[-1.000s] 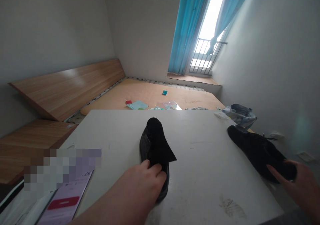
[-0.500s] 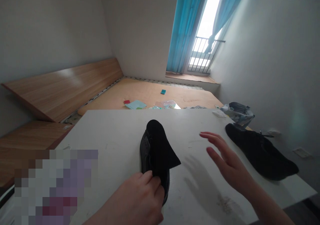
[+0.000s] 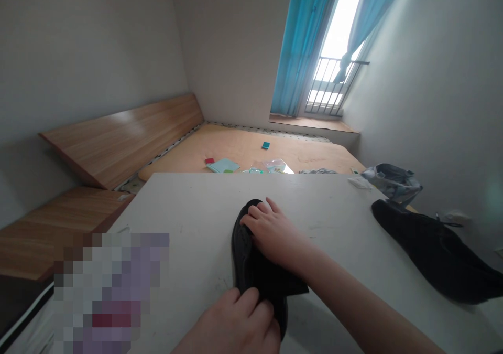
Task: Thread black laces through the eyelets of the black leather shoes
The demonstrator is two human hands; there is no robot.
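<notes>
Gap between shoes, right forearm across

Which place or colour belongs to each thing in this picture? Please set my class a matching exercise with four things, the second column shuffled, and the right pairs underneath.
Things
1. Left hand
2. Untouched shoe
3. Curtains
4. Right hand

Places and colours
A. On the far part of the middle shoe
B. Blue
C. On the near part of the middle shoe
D. At the right side of the white table

Right pairs: 1-C; 2-D; 3-B; 4-A
</notes>
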